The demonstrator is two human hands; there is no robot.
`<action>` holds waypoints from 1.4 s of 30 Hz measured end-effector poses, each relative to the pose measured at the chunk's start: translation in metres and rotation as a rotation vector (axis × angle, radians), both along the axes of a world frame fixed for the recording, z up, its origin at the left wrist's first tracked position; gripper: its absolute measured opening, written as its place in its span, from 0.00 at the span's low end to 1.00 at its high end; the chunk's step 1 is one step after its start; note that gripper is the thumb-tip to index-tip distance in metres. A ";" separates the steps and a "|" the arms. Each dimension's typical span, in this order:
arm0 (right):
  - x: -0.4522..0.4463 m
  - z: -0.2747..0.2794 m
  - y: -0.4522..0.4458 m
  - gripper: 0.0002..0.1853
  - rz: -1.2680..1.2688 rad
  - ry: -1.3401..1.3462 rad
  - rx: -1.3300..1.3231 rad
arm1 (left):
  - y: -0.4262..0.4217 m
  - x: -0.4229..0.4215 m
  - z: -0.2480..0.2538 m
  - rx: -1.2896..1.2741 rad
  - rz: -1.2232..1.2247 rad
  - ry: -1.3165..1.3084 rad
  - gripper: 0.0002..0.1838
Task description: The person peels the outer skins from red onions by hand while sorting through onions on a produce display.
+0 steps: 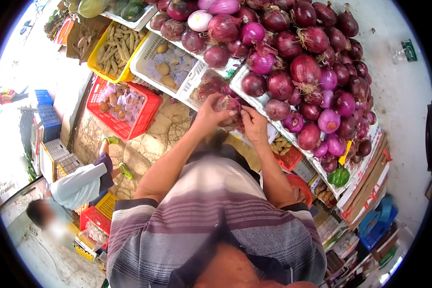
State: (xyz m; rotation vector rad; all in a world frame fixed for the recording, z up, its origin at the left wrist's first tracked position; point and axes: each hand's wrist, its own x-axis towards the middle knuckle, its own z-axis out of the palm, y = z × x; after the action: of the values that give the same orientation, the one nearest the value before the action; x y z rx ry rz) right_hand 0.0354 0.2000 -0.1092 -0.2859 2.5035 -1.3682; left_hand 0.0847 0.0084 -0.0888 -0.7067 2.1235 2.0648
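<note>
My left hand is wrapped round a red onion in front of my chest. On the onion's other side, my right hand has thumb and fingers pinched together at its skin; the bit between the fingertips is too small to make out. Just beyond my hands, loose dark onion skins lie in a container. A large pile of red onions rises ahead and to the right, some with dry outer skins and some smooth and bright purple.
To the left stand a white crate of netted round produce, a yellow crate of long tubers and a red crate. Another person is at the lower left. A green round vegetable sits by the pile's right edge.
</note>
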 end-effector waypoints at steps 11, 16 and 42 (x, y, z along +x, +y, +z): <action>0.003 -0.015 0.001 0.09 -0.004 0.140 -0.003 | 0.004 0.001 -0.004 -0.020 -0.024 -0.067 0.43; 0.004 -0.019 0.003 0.07 -0.014 0.217 0.038 | 0.007 0.002 -0.013 -0.028 -0.046 -0.074 0.41; 0.032 -0.028 0.012 0.17 -0.050 -0.140 -0.063 | 0.011 0.000 -0.058 1.012 0.371 -0.132 0.21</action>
State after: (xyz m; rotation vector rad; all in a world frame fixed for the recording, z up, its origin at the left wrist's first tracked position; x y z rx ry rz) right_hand 0.0669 0.2118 -0.1369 -0.1357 2.3714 -1.4362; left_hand 0.0849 0.0193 -0.1467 -1.0206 0.6779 2.7243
